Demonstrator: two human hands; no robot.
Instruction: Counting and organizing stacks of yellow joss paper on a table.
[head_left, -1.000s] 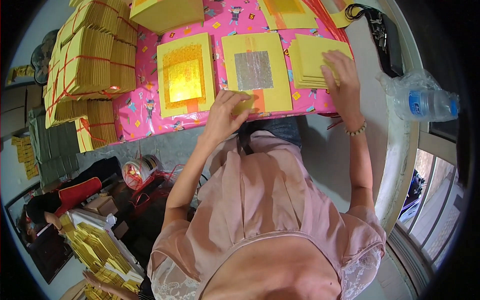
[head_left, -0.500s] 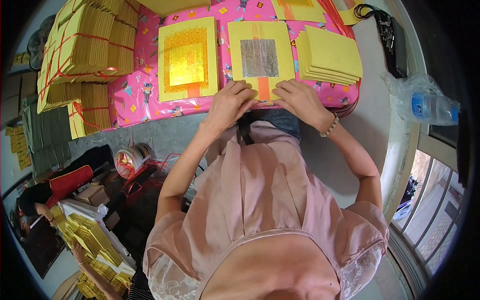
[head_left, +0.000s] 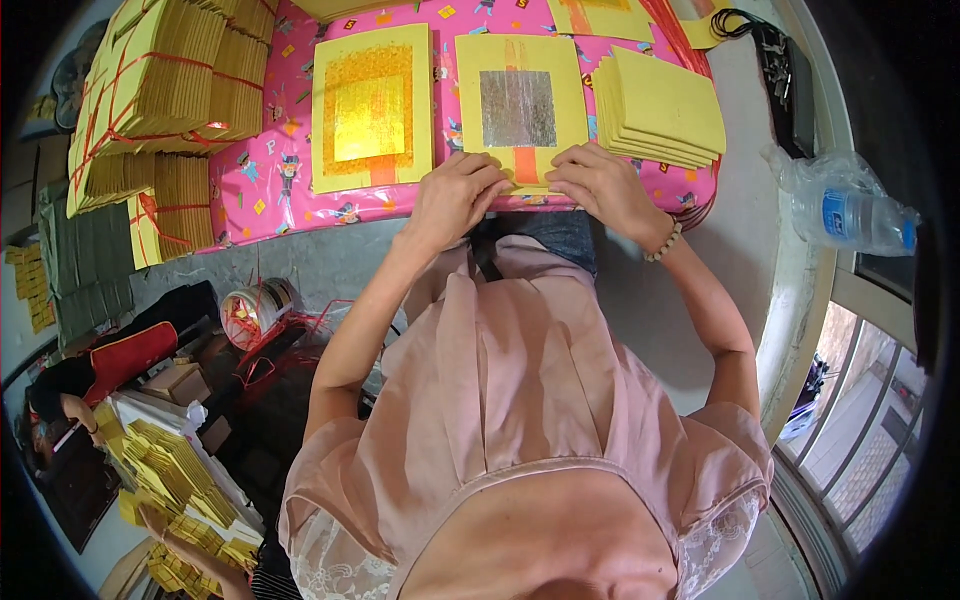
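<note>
A yellow paper sheet [head_left: 568,100] with a silver foil square [head_left: 517,108] and an orange-red stripe lies before me on a pink patterned cloth [head_left: 290,135]. Its near edge is turned up into a narrow fold. My left hand [head_left: 458,197] pinches the left end of that fold, fingers curled. At the other end my right hand [head_left: 602,190], below a beaded bracelet [head_left: 664,241], grips the fold between thumb and fingers. Beside my left hand lies a yellow sheet with a gold foil panel [head_left: 371,112]. Folded yellow papers [head_left: 660,106] are stacked past my right hand.
Tall bundles of yellow paper [head_left: 165,85] tied with red string stand at the table's left. A plastic bag with a bottle [head_left: 850,212] is at the right by a window. A bucket [head_left: 258,312] with red string sits on the floor. Another person's hands [head_left: 155,522] are among yellow papers, lower left.
Both my hands have drawn the sheet's near edge up into a fold. The view has shifted slightly. At lower left the other person's hand has moved a little.
</note>
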